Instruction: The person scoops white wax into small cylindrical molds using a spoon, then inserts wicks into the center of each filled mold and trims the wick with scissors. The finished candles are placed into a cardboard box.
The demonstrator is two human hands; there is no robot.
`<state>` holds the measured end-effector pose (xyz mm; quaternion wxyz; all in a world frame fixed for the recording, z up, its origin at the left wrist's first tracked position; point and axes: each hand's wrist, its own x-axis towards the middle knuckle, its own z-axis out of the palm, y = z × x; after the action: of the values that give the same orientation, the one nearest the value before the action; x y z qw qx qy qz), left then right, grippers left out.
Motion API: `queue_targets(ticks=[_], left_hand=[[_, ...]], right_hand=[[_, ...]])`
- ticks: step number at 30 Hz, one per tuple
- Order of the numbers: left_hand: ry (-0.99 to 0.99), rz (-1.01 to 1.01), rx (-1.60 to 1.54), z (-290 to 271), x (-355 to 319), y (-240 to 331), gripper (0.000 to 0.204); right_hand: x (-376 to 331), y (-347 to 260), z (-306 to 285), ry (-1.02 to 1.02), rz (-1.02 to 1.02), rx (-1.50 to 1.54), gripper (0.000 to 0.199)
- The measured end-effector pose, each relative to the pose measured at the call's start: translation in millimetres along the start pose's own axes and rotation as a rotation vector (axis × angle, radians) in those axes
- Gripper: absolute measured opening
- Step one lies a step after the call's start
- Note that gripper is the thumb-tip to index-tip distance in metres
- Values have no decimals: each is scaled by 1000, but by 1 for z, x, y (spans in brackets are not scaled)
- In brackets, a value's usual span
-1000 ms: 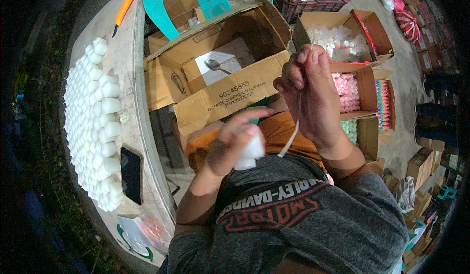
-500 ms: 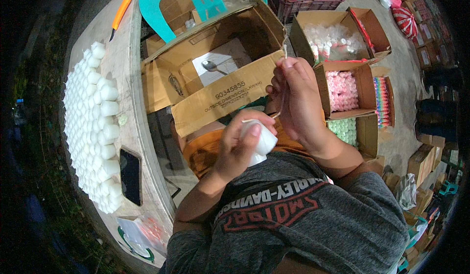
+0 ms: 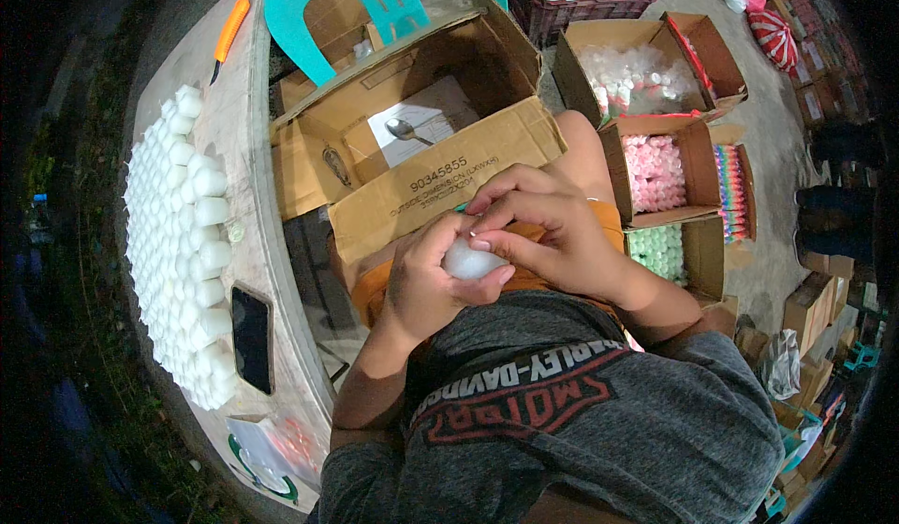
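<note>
My left hand [image 3: 426, 276] is wrapped round a small white candle [image 3: 471, 261], held in front of my lap. The candle has a smooth, rounded surface, and the fingers cover much of it. My right hand [image 3: 543, 234] meets it from the other side, thumb and fingertips pinched together at its upper edge. A tiny white bit of wick [image 3: 474, 235] shows at those fingertips; the rest of it is hidden. On the table to the left stand many similar white candles [image 3: 178, 243] in a tight cluster.
An open cardboard box [image 3: 375, 210] with a spoon [image 3: 408, 131] and paper inside lies just beyond my hands. The table [image 3: 290, 280] bears a phone [image 3: 252, 339] and an orange cutter [image 3: 230, 32]. Boxes of pink pieces [image 3: 654, 173] and green pieces [image 3: 658, 250] stand right.
My right hand has come down and left from the box's corner, where it held the string stretched out, to the candle. My left hand has turned the candle and shifted slightly left.
</note>
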<state>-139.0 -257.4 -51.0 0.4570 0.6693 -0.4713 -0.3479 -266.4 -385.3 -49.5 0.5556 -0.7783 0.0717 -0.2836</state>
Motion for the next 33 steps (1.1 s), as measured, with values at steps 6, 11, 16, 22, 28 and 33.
queue_targets(ticks=[6, 11, 16, 22, 28, 33], left_hand=[[77, -8, -696, 1, 5, -9, 46], [-6, -256, -1485, -3, 9, -15, 49], [-24, -295, -1600, -3, 8, -12, 47], [35, -292, -1477, -5, 3, -1, 43], [109, -242, -1318, -2, -1, -12, 45], [156, -198, -1128, 1, -1, -7, 47]], right_hand=[[-2, -5, 1, 253, -51, 102, 6], [-3, -3, -5, 237, -82, 67, 7], [-3, 1, -4, 164, -117, 36, 8], [-4, -14, 4, 110, 168, 6, 19], [1, -14, 12, 182, -59, -207, 27], [-6, -9, 16, 292, -47, -126, 32]])
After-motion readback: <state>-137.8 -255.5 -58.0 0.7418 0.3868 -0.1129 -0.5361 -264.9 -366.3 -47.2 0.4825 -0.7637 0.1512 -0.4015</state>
